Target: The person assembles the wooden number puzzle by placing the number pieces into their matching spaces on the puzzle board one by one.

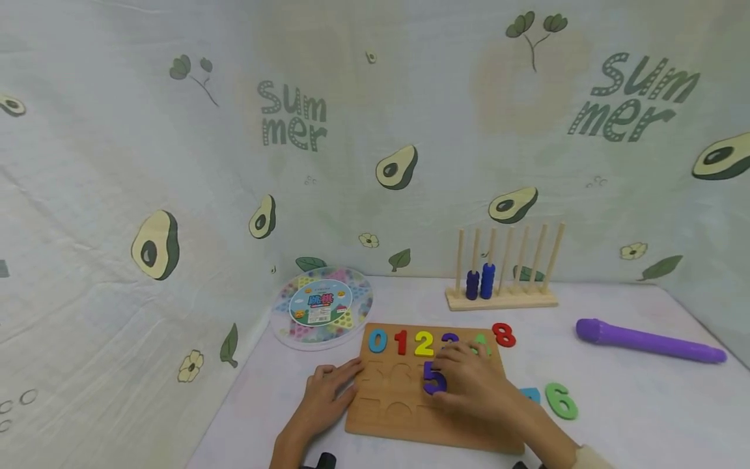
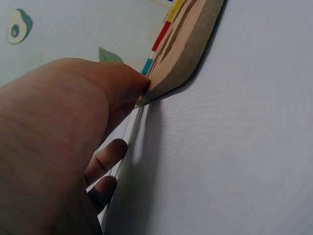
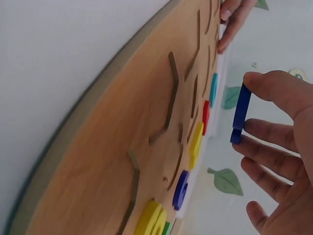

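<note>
My right hand [image 1: 471, 378] pinches a purple number 5 [image 1: 435, 378] between thumb and fingertips over the wooden number board [image 1: 381, 426]. In the right wrist view the 5 [image 3: 241, 107] is edge-on and clear of the board. My left hand [image 1: 322, 397] rests at the board's left edge, fingertips touching it; in the left wrist view the thumb meets the board's edge [image 2: 186, 63] while other fingers hang loose. Along the board's top row sit a blue 0 [image 1: 377, 341], a red 1 [image 1: 401, 342], a yellow 2 [image 1: 424, 344], a purple 3 [image 3: 181, 190] and a green 4 [image 1: 482, 341].
A red 8 [image 1: 504, 335], a green 6 [image 1: 561, 400] and a partly hidden blue piece [image 1: 532, 394] lie right of the board. Behind stand a boxed round board game [image 1: 322, 306] and a peg rack [image 1: 504, 301] with blue beads. A purple stick [image 1: 650, 340] lies at right.
</note>
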A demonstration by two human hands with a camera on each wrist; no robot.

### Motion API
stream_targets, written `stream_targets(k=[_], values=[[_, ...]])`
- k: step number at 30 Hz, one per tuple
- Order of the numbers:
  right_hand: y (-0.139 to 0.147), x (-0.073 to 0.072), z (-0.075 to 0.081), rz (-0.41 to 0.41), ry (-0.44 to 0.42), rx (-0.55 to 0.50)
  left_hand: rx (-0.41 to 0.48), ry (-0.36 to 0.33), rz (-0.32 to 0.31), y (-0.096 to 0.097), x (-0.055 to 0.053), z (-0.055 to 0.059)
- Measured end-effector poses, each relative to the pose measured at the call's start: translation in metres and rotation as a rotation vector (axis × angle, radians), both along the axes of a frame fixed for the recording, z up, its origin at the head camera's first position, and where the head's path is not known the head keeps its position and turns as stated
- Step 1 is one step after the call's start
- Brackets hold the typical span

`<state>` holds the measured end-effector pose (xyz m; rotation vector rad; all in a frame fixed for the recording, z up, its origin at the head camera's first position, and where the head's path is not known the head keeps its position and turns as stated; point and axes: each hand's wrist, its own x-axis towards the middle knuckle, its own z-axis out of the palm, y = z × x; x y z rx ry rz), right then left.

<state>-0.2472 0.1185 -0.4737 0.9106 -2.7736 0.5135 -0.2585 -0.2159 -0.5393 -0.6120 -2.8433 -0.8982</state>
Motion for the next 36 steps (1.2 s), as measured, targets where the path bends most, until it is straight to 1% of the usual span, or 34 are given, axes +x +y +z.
stream_targets(k=[3,7,10,16,24,31,36], values=[[-0.007,0.0,-0.001,0.009,-0.007,0.007,-0.004,-0.001,0.0,0.0,0.0,-0.001],[-0.014,-0.002,0.0,0.02,-0.028,-0.013,-0.002,0.003,-0.004,0.0,-0.001,-0.001],[-0.018,-0.004,0.0,0.013,-0.037,-0.01,-0.003,0.002,-0.005,0.0,-0.001,-0.001],[-0.026,-0.008,-0.001,0.0,-0.03,0.024,0.0,-0.007,-0.015,0.001,-0.002,0.001],[-0.036,-0.01,-0.004,-0.001,-0.017,0.025,-0.007,-0.011,-0.01,0.001,-0.002,0.0],[-0.05,-0.016,-0.006,0.053,0.012,-0.017,-0.021,-0.018,-0.002,0.0,-0.002,-0.001],[-0.057,-0.019,-0.006,0.049,-0.019,-0.002,-0.027,-0.023,0.001,0.001,-0.003,-0.001]])
